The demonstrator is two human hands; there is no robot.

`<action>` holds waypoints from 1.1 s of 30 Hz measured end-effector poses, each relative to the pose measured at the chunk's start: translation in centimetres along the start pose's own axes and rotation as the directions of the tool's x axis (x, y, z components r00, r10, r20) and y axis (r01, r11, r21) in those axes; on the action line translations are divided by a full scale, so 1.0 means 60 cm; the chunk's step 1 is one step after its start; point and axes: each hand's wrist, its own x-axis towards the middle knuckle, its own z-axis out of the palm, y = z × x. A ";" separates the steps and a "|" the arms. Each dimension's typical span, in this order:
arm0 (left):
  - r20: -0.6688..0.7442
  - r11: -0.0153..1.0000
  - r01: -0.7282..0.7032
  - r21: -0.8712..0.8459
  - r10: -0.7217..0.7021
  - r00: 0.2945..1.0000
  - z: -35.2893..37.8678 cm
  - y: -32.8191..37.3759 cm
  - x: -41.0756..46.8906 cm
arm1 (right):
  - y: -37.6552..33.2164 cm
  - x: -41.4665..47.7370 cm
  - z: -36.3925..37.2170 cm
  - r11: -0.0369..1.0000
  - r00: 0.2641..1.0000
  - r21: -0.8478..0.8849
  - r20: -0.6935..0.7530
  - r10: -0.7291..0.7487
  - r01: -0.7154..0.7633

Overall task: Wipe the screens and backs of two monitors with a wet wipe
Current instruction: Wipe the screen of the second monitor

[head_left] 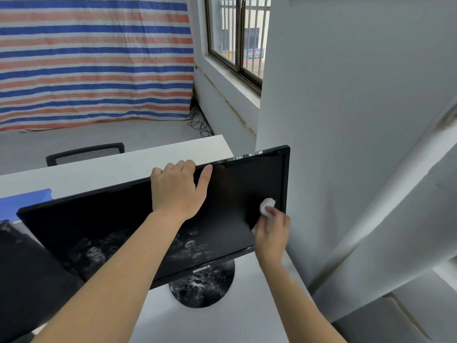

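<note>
Monitor point(103, 226), screen towards me, is standing on the bench point(247, 308) straight ahead, long axis running left to right, smears point(190, 246) showing low centre. My right hand point(272, 233), the nearer, is pinching the wet wipe point(267, 205) against the screen's right edge; my left hand point(176, 191), farther, is gripping the top bezel, steadying.

Far beyond the grip: striped tarp point(94, 58), coiled cables point(199, 123) at its right corner. Black chair point(85, 153) beyond-left, behind white desk point(111, 169). Barred window point(235, 38) up right.
</note>
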 end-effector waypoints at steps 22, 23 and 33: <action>-0.015 1.000 0.000 0.000 0.000 1.000 0.006 -0.004 0.000 | 0.140 -0.086 -0.017 0.913 0.825 -0.348 0.564 0.022 0.213; -0.014 1.000 0.000 0.000 0.000 1.000 0.006 -0.006 0.000 | 0.133 -0.078 -0.022 0.940 0.892 -0.324 0.448 0.054 0.106; -0.018 1.000 0.005 -0.020 -0.005 1.000 0.006 -0.003 0.005 | 0.130 0.038 -0.050 0.949 0.968 -0.286 0.168 0.188 -0.135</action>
